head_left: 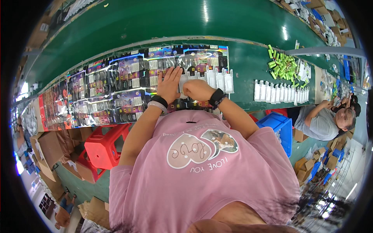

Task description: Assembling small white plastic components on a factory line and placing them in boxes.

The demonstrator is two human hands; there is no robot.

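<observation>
while the left hand point(168, 87) lies flat over the printed sheets point(124, 79), fingers pointing toward one o'clock, the right hand point(199, 90) bends in beside it with its fingers curled. for directions, we take the two hands as the dial centre, twelve o'clock being away from the body.

grip status: we read the left grip as released, its fingers straight. the right grip is folded almost into a fist; we cannot tell whether it grasps a piece, because the knuckles cover the fingertips.

location: we find the near row of white plastic pieces point(220, 80) between two and three o'clock, on the sheets, its nearest end just beside the right hand. a farther row point(280, 93) lies at three o'clock on the green surface point(246, 62), with a heap of green cylinders point(285, 66) near it, toward half past two.

step: we judge this to be close handwork at the near row's nine o'clock end, left palm steadying, right fingers working.

next move: in our judgement, it calls for clearing the right fingers without knocking the adjacent pieces, the left palm keeping the sheets flat.
</observation>
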